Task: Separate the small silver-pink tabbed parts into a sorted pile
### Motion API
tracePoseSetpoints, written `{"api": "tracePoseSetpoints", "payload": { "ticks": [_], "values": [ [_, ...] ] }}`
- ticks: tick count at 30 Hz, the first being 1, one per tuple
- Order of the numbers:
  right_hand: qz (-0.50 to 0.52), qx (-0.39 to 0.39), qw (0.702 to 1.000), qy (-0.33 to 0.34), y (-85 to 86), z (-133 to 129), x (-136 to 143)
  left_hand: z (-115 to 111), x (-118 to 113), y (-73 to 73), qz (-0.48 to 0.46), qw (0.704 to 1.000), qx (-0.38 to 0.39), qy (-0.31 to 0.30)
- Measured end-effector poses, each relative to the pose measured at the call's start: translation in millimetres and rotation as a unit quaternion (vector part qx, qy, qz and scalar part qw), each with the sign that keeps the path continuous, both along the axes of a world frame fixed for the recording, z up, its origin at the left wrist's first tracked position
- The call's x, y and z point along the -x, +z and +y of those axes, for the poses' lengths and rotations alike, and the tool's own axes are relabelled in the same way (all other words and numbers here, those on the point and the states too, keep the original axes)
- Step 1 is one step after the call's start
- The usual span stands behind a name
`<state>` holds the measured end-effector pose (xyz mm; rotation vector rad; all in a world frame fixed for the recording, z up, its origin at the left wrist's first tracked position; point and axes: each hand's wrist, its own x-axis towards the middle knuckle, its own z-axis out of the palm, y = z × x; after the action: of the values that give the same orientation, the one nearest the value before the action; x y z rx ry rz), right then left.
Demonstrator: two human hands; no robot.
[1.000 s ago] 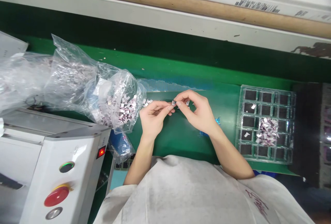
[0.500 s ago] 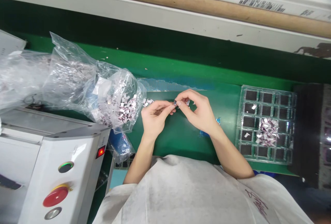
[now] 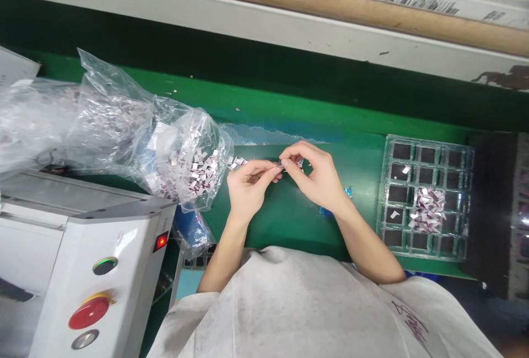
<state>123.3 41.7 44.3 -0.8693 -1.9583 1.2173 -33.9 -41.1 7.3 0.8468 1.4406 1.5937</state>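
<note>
Over the green mat (image 3: 281, 220), my left hand (image 3: 249, 186) and my right hand (image 3: 313, 173) meet fingertip to fingertip. Both pinch one small dark part (image 3: 280, 163), whose details are too small to make out. Several small silvery pieces (image 3: 300, 164) lie partly hidden behind my right hand's fingers. More loose pieces (image 3: 237, 162) are just beyond my left hand, beside an open clear plastic bag (image 3: 219, 143) holding a heap of silver and purplish pieces (image 3: 203, 172).
A clear compartment tray (image 3: 448, 180) with a pile of small pieces (image 3: 428, 210) stands at the right. Blue bits (image 3: 326, 211) lie by my right forearm. At the lower left is a grey machine (image 3: 128, 270) with a red button (image 3: 88, 314). A pale ledge (image 3: 248, 22) crosses the top.
</note>
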Motion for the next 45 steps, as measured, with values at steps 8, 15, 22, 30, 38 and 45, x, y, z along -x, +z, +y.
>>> {"api": "tracePoseSetpoints", "payload": {
  "ticks": [8,15,22,30,38,45],
  "values": [
    [-0.009,0.035,0.999,-0.015,-5.8,1,-2,-1,-1,-5.0,-0.009,1.000,-0.002,-0.006],
    [0.004,0.080,0.996,0.045,-4.7,4,-6,-2,2,-4.6,0.017,0.999,0.014,-0.031],
    [-0.084,0.013,0.993,0.082,-7.1,4,-9,-10,8,-8.6,0.097,0.993,0.039,-0.061],
    [-0.183,-0.041,0.982,-0.001,-36.3,20,-17,-12,51,2.8,0.491,0.864,0.026,-0.108],
    [-0.178,-0.077,0.978,-0.078,-28.3,29,-16,-9,39,-0.5,0.539,0.816,0.029,-0.207],
    [-0.188,-0.095,0.965,-0.158,-38.3,59,-21,-13,45,-1.8,0.521,0.841,0.021,-0.144]
  ]
}}
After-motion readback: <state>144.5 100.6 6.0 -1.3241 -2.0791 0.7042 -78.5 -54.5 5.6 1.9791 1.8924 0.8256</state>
